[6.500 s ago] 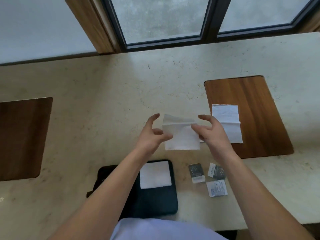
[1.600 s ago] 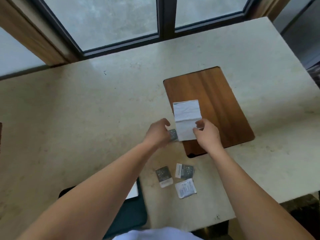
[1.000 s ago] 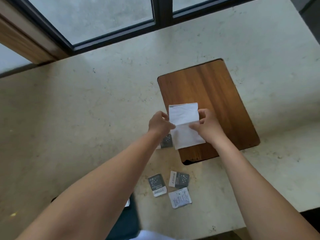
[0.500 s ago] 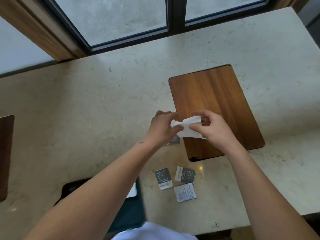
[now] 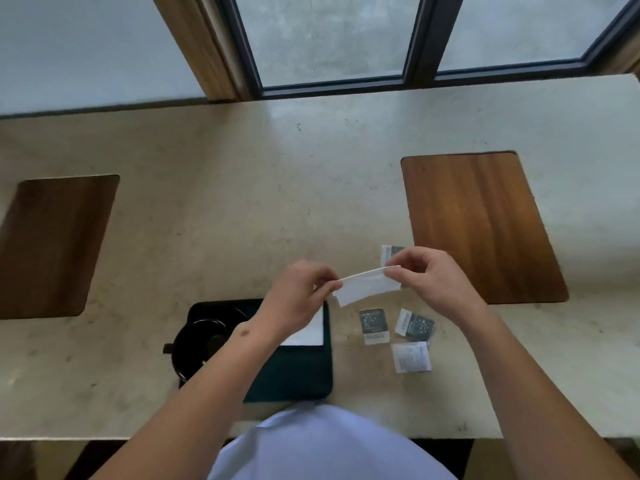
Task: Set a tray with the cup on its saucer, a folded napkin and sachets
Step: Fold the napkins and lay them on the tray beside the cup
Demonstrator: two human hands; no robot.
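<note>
I hold a folded white napkin (image 5: pixel 367 285) in the air between both hands, above the counter. My left hand (image 5: pixel 300 296) pinches its left end and my right hand (image 5: pixel 431 275) pinches its right end. Below my left arm lies a dark tray (image 5: pixel 299 375) with a black cup on its saucer (image 5: pixel 199 337) at its left and another folded white napkin (image 5: pixel 308 332) at its top right. Three sachets lie right of the tray: two dark ones (image 5: pixel 373 325) (image 5: pixel 415 325) and a white one (image 5: pixel 411 356). A further sachet (image 5: pixel 390 252) peeks out behind my right hand.
A wooden inlay (image 5: pixel 481 223) sits in the stone counter at the right, another wooden inlay (image 5: pixel 52 244) at the left. Window frames (image 5: pixel 419 39) run along the far edge. The counter's near edge (image 5: pixel 104 436) is close to my body.
The napkin left the right wooden inlay and came down toward the tray, folded narrower between my hands. The view swung left, bringing the tray, cup and left inlay into sight.
</note>
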